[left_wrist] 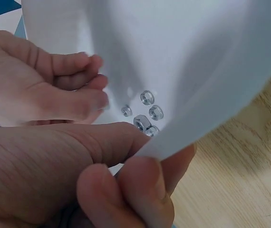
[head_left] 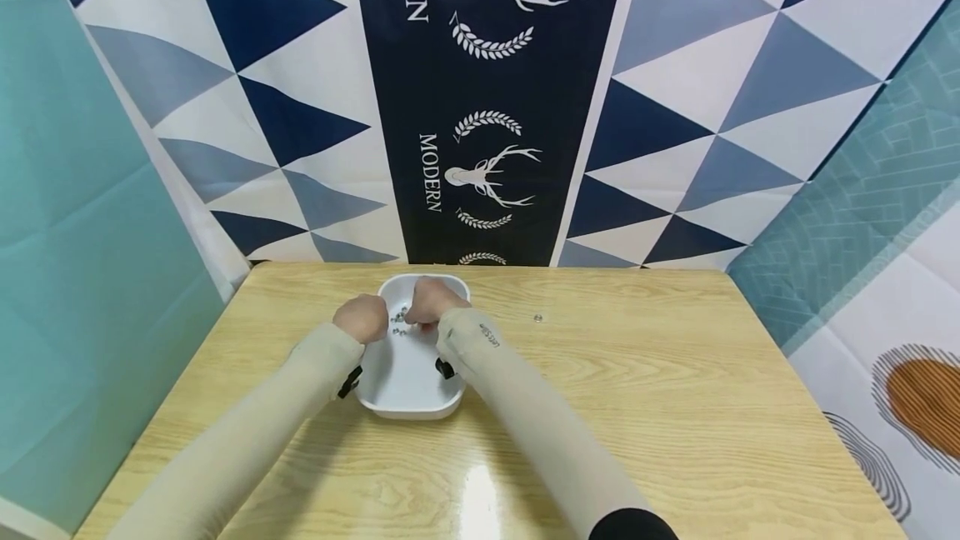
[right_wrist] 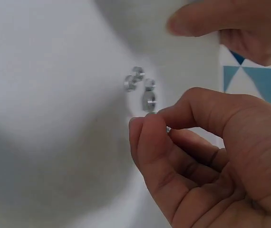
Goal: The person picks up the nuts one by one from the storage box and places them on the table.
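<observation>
A white plastic tub [head_left: 408,386] stands on the table, with several shiny metal flange nuts [left_wrist: 156,113] on its floor at the far end. My left hand [head_left: 362,318] grips the tub's left rim, thumb inside and fingers curled beneath the outside. Over the nuts my right hand [head_left: 435,302] reaches into the tub. In the right wrist view its thumb and index fingertip [right_wrist: 142,128] meet in a pinch, and a small glint of metal shows between the fingers, mostly hidden. More nuts [right_wrist: 149,100] lie just beyond those fingertips.
A single small nut [head_left: 537,318] lies on the wooden table [head_left: 637,390] to the right of the tub. Behind the table's far edge hangs a patterned cloth [head_left: 480,190], and a teal panel [head_left: 97,257] borders the left side.
</observation>
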### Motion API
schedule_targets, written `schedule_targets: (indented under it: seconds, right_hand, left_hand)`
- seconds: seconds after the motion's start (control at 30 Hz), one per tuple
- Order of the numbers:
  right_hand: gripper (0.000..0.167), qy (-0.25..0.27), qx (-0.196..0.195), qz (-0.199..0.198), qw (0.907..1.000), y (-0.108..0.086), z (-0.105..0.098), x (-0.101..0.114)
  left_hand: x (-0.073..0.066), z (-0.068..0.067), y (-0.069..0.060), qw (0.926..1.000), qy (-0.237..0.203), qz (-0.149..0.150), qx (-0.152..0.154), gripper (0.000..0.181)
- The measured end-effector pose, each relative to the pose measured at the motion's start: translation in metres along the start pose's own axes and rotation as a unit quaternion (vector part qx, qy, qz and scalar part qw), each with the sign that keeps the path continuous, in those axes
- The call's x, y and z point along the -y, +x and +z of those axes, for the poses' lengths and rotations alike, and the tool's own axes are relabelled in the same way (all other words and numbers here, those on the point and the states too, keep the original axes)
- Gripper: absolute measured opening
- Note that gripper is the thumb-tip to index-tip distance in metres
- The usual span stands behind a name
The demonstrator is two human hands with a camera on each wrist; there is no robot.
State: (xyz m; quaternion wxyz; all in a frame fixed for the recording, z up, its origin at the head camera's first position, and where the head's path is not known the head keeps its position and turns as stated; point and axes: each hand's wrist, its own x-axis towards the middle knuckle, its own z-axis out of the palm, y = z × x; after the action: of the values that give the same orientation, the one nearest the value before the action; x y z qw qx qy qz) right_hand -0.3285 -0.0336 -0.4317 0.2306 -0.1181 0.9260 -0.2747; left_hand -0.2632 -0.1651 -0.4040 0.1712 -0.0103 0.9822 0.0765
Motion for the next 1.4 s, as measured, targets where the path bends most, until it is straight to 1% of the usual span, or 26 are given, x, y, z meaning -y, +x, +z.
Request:
schedule_targets:
  seconds: [0.07,0.13,0.23,0.3,0.4,0.53,0.6,0.8,0.97,1.17,1.3,1.4]
  right_hand:
    - [0.020,-0.006,0.002,-0.015,0.9999,-0.004,-0.004,0.002]
    - [0.026,-0.011,0.002,-0.039,0.9992,-0.011,-0.008,0.004]
    - [0.028,-0.014,0.003,-0.070,0.9974,-0.021,-0.017,0.006]
    - [0.026,-0.013,0.002,-0.084,0.9964,-0.027,-0.024,0.005]
    - [0.019,0.008,0.000,-0.090,0.9959,-0.032,-0.035,0.001]
    - [0.012,0.039,-0.012,-0.105,0.9937,-0.038,-0.049,-0.010]
    - [0.011,0.043,-0.016,-0.112,0.9927,-0.041,-0.055,-0.017]
    - [0.009,0.026,-0.023,-0.111,0.9933,-0.051,-0.073,-0.031]
    - [0.009,-0.002,-0.033,-0.112,0.9932,-0.057,-0.083,-0.039]
    - [0.009,-0.022,-0.040,-0.114,0.9924,-0.060,-0.090,-0.054]
    - [0.010,-0.026,-0.056,-0.104,0.9926,-0.062,-0.095,-0.067]
    - [0.008,-0.019,-0.054,-0.100,0.9933,-0.062,-0.098,-0.077]
  left_hand:
    - [0.001,0.001,0.000,1.0000,-0.004,0.001,0.003,0.022]
    - [0.001,0.001,-0.001,1.0000,-0.005,-0.001,0.005,0.022]
    - [0.001,0.000,-0.002,0.9999,-0.011,-0.009,0.010,0.023]
    - [0.000,-0.001,-0.003,0.9998,-0.012,-0.012,0.012,0.023]
    - [-0.001,-0.003,-0.005,0.9998,-0.017,-0.007,0.009,0.022]
    - [-0.002,-0.004,-0.006,0.9999,-0.013,0.007,-0.005,0.022]
    - [-0.003,-0.003,-0.006,0.9998,-0.015,0.008,-0.006,0.023]
    - [-0.003,0.001,-0.005,0.9997,-0.025,0.004,-0.003,0.024]
    - [-0.002,0.001,-0.005,0.9998,-0.019,0.009,-0.008,0.023]
    - [-0.001,0.001,-0.007,0.9998,-0.017,-0.001,-0.009,0.024]
    - [-0.003,0.001,-0.007,0.9998,-0.015,0.006,-0.013,0.024]
    - [-0.003,0.001,-0.007,0.9998,-0.012,0.004,-0.017,0.024]
